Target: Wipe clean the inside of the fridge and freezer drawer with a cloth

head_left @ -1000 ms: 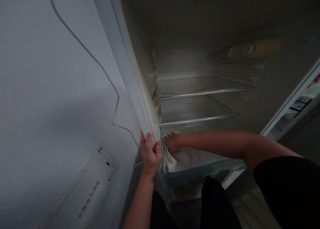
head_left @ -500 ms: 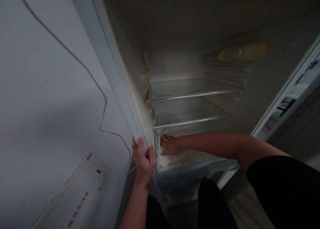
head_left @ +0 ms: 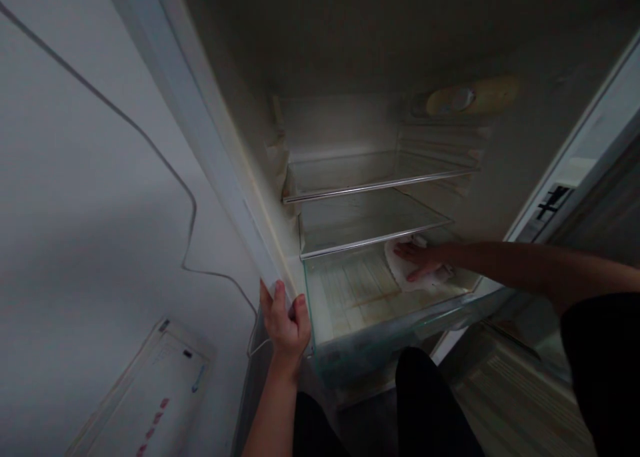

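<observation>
My right hand [head_left: 420,257] lies flat with fingers spread on a white cloth [head_left: 400,270], pressing it against the glass bottom shelf [head_left: 345,297] of an open refrigerator. The cloth is at the right part of that shelf, partly hidden under my palm. Brownish stains show on the shelf surface beside it. With my left hand [head_left: 287,320] I grip the front edge of the refrigerator's left side wall [head_left: 240,197], fingers wrapped around it.
Two glass shelves, an upper one [head_left: 350,174] and a lower one [head_left: 360,220], sit above the cloth. A yellowish lamp and dial housing [head_left: 493,96] is on the right inner wall. A cable [head_left: 125,117] runs down the left wall above a white box [head_left: 150,390].
My right hand has slid the cloth from the left side of the bottom shelf to its right side. My left hand keeps its grip. The view has shifted slightly.
</observation>
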Motion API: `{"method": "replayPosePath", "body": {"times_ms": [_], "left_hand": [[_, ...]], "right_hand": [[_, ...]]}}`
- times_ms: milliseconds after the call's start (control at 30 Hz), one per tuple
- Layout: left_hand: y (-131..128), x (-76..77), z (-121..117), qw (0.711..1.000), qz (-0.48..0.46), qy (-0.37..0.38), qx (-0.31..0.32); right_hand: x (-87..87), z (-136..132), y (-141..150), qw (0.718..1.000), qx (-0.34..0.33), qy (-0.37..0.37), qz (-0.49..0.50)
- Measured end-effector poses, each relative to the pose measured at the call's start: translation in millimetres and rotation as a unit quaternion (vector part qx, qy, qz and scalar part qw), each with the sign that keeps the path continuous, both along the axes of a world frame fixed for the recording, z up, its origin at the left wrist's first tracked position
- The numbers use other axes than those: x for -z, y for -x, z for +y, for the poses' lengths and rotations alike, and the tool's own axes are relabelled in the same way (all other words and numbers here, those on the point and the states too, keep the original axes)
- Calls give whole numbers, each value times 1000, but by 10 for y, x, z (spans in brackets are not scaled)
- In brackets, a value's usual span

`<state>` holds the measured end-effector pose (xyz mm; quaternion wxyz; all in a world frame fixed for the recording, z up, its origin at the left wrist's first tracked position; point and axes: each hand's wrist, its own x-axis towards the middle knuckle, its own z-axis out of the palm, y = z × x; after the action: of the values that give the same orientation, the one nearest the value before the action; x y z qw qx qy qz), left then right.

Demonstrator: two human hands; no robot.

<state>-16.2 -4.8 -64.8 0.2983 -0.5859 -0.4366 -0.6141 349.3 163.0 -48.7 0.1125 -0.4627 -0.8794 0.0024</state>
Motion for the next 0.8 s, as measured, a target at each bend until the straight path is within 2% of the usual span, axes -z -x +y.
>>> {"method": "replayPosePath", "body": {"times_ms": [67, 100, 133, 200, 267, 300, 367, 433, 500, 567, 633, 700, 800], "left_hand": [[-12, 7, -4, 1000, -4, 7, 3], [-17, 14, -5, 1000, -6, 13, 3], [-21, 23, -4, 1000, -11, 20, 3], [-27, 39, 0, 999, -28, 29, 1], [-28, 50, 5, 999, -43, 32, 0], [-26, 53, 8, 998, -46, 31, -2], [-15, 56, 14, 999, -43, 30, -4], [2, 59, 20, 999, -34, 33, -5], [18, 61, 25, 999, -28, 36, -11], [28, 59, 30, 999, -26, 35, -14], [26, 47, 31, 999, -25, 30, -9], [14, 25, 27, 1000, -19, 23, 8], [-10, -13, 15, 1000, -2, 15, 25]], "right_hand": [[63, -185, -18, 999, 20, -44, 21], [76, -265, 36, 999, -2, -33, 9], [78, -329, 129, 999, -40, -19, -6], [62, -405, 419, 986, -158, 22, -58], [45, -434, 819, 952, -275, 68, -113], [42, -445, 1040, 936, -314, 90, -134], [50, -476, 1464, 907, -353, 132, -187], [58, -519, 1772, 906, -355, 137, -186], [44, -547, 1876, 903, -363, 140, -181], [-3, -536, 1747, 892, -387, 148, -180], [-77, -484, 1419, 890, -386, 164, -178], [-163, -403, 964, 911, -319, 191, -177], [-266, -270, 231, 949, -168, 198, -180]]}}
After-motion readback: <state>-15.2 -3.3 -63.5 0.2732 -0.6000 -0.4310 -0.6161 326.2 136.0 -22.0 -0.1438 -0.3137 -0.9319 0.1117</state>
